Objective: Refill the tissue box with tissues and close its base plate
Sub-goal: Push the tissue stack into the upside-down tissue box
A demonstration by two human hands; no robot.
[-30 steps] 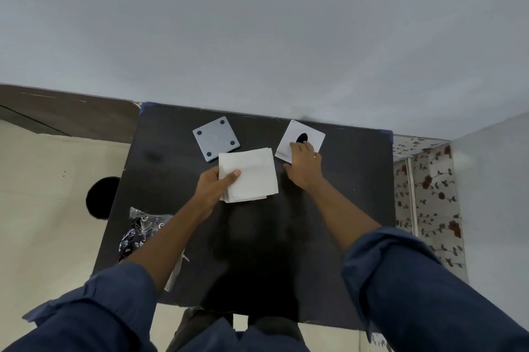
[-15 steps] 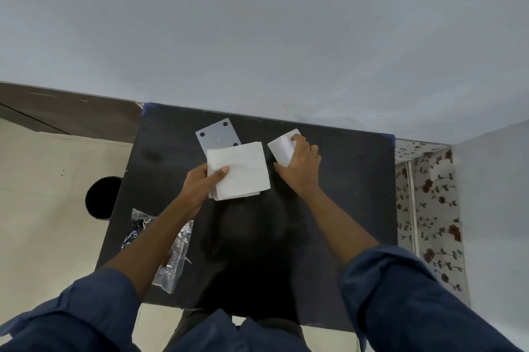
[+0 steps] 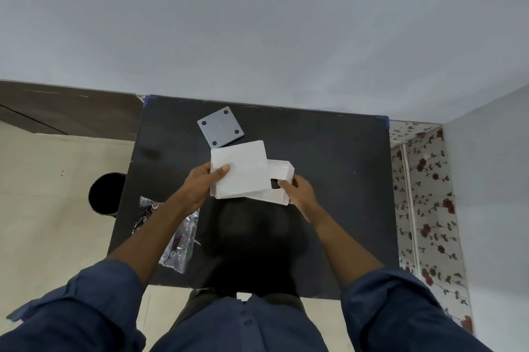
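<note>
My left hand grips a white stack of tissues by its left edge, thumb on top. The stack overlaps the left part of a white tissue box, which is tipped over with its dark oval slot facing me. My right hand holds the box at its near right corner, a finger at the slot. Both are lifted above the middle of the black table. The grey square base plate, with a dark dot at each corner, lies flat behind the tissues.
A crumpled clear plastic wrapper lies at the table's near left beside my left forearm. A round black bin stands on the floor left of the table. A flowered curtain hangs at the right.
My right hand picked the box up from the back of the table, turned it on its side and brought it nearer. My left hand carried the tissues right, over the box.
</note>
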